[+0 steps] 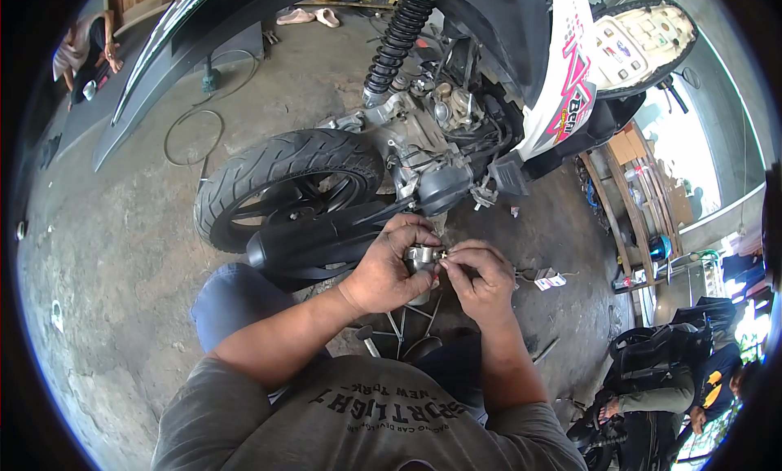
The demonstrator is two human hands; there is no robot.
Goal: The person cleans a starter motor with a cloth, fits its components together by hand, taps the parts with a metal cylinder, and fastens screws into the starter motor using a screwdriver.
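Observation:
A small silvery metal part (421, 257) is held in front of my chest, with the fingers and thumb of my left hand (391, 267) wrapped round it. Thumb and fingertips of my right hand (482, 277) pinch a tiny brass-coloured piece (442, 256) at the part's right side. Just beyond my hands lie the motorbike's black exhaust (318, 236) and its exposed engine (432, 165).
The rear tyre (285, 178) stands at the left of the engine. A wooden rack (631, 202) is at the right. One person (85, 51) is at the upper left, another (717, 389) at the lower right. A hose (194, 137) lies on the concrete floor (122, 251).

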